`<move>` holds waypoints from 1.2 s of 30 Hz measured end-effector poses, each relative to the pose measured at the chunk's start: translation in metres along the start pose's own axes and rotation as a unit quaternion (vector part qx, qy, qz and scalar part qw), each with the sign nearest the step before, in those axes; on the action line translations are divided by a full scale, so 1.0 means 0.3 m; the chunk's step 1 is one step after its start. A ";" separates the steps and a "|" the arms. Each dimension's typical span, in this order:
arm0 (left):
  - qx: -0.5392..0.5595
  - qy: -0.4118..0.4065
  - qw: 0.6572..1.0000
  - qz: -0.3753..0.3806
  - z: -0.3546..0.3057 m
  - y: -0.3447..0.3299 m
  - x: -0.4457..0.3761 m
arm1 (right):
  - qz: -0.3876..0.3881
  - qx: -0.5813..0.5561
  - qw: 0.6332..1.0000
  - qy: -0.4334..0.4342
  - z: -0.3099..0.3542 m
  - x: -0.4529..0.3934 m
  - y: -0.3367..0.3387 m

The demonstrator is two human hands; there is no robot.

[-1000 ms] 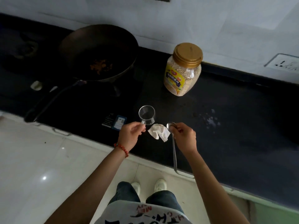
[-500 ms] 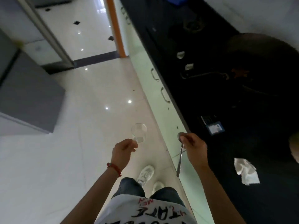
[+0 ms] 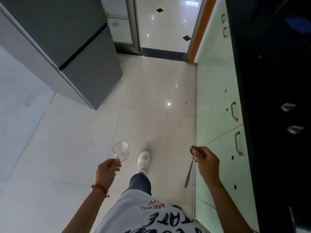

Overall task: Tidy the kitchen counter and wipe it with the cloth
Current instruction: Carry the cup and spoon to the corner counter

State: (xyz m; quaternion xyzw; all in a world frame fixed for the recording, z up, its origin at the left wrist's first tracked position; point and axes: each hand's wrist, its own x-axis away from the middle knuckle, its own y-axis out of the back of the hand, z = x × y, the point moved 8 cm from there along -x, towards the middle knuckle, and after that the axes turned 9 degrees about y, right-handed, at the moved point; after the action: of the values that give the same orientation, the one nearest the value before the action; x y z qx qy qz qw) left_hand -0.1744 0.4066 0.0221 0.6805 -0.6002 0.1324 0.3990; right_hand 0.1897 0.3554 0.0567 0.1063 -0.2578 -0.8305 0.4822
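While the black counter (image 3: 269, 81) runs along the right edge of the view, two items from it are in the air over the pale tiled floor (image 3: 151, 98). One clear glass cup (image 3: 120, 153) is pinched by its small handle between the thumb and fingers of the left hand (image 3: 107, 172), mouth tilted up and away from the body. One metal spoon (image 3: 189, 167) hangs from the right hand (image 3: 207, 163), whose fingertips are pressed together around the bowl end so the handle points down toward the floor. A red bead bracelet (image 3: 100, 190) circles the left wrist. Between the arms, one white sneaker (image 3: 143, 161) shows ahead of a dark trouser leg (image 3: 140, 184), below it a white printed shirt. Pale green cabinet fronts (image 3: 217, 98) beneath the counter carry four visible metal handles. Two small light objects lie on the counter top, too blurred to name. One grey refrigerator (image 3: 67, 39) stands at the upper left, beside a doorway.
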 end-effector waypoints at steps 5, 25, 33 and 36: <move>-0.021 -0.002 1.000 0.007 -0.247 0.013 -0.246 | -0.026 -0.016 0.999 -0.030 0.091 -0.274 -0.125; -0.063 -0.103 0.989 0.085 -1.420 -0.449 -1.006 | -0.136 -0.111 0.981 -0.087 0.234 -1.373 -0.180; -0.057 -0.099 0.992 0.059 -1.809 -0.568 -1.250 | -0.110 -0.087 0.990 -0.029 0.443 -2.007 -0.192; -0.056 -0.101 0.991 0.066 -1.946 -0.642 -1.356 | -0.118 -0.095 0.988 -0.025 0.478 -2.179 -0.199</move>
State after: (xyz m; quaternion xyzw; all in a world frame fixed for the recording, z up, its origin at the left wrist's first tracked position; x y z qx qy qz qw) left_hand 0.0781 1.0983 0.0575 0.6260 -0.6875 0.0553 0.3638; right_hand 0.4192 0.9853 0.0990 0.0683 -0.1752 -0.9049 0.3819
